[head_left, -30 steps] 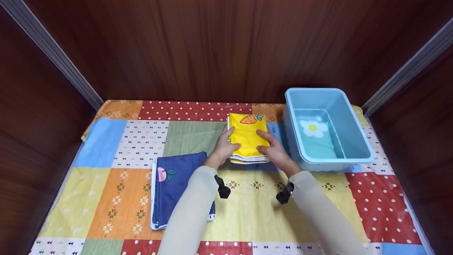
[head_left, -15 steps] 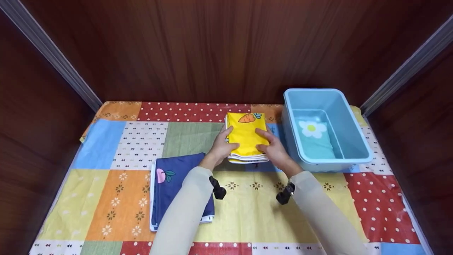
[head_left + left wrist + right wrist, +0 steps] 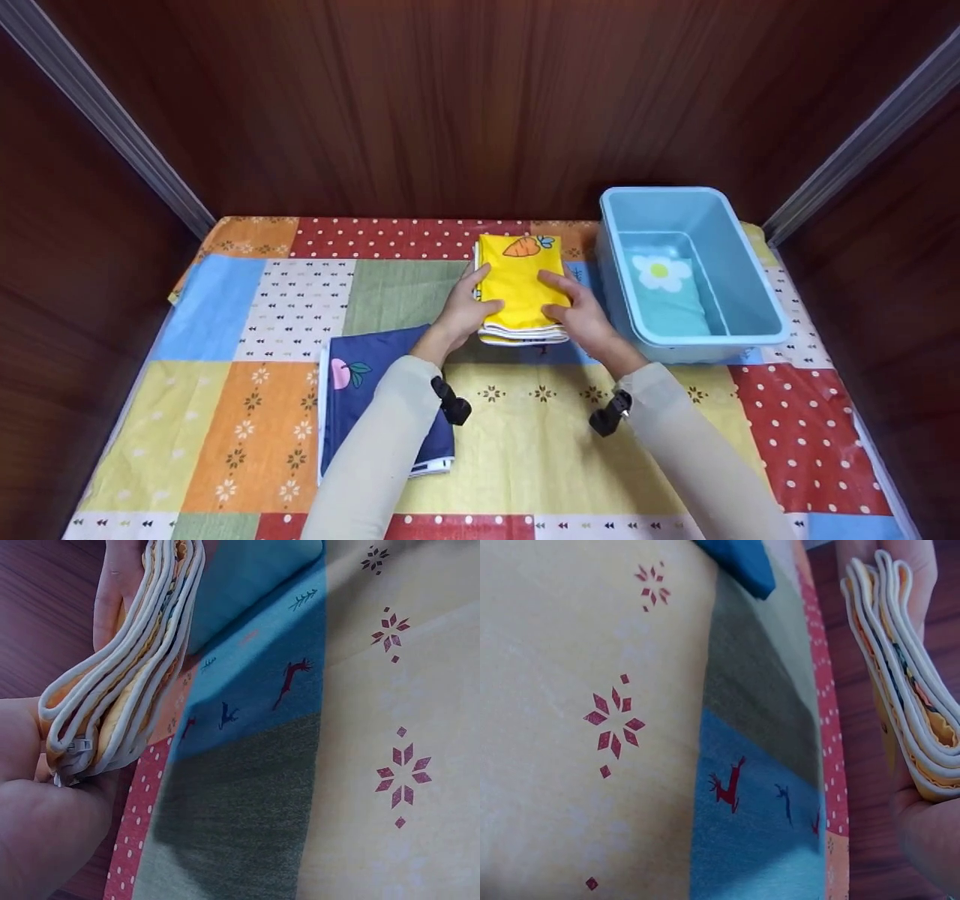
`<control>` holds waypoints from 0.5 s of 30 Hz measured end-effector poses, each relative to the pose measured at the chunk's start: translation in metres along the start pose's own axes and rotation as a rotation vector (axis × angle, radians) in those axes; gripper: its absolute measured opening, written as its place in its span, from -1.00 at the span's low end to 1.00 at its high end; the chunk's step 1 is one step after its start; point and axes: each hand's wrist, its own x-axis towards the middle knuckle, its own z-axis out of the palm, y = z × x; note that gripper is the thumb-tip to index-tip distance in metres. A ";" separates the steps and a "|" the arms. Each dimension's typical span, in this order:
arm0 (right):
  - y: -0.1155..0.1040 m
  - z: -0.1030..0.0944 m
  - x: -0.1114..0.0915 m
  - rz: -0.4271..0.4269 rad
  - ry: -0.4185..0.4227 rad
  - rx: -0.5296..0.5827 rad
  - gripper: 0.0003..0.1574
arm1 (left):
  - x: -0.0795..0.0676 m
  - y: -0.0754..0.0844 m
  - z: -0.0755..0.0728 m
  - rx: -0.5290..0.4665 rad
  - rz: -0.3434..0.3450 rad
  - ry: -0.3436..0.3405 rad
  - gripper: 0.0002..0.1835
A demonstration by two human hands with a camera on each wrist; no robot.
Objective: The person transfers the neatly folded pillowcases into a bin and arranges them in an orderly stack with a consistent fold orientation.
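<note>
A folded yellow cushion cover (image 3: 523,289) with a carrot print and white edging is held above the table, in the middle of the head view. My left hand (image 3: 459,309) grips its left side, thumb on top. On the opposite side my right hand (image 3: 589,319) grips it in the same way. Both wrist views show the stacked layers edge-on, off the cloth below; a small zip pull (image 3: 79,744) shows at the left wrist view's near end. The fingers beneath the cover are mostly hidden in the head view.
Right of the hands stands a light blue plastic tub (image 3: 750,225), holding a folded teal cloth (image 3: 671,315) with a white flower. A folded navy cloth (image 3: 375,397) with a pink print lies at left, partly under the left forearm. Dark wood panels (image 3: 450,112) enclose the patchwork tablecloth (image 3: 525,450).
The yellow cushion cover has shifted slightly left and away from me, with both hands keeping their grip. My left forearm has swung a little to the left.
</note>
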 end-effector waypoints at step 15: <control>-0.015 -0.009 -0.010 0.020 0.012 0.075 -0.29 | -0.007 0.015 0.003 -0.023 0.056 -0.023 -0.23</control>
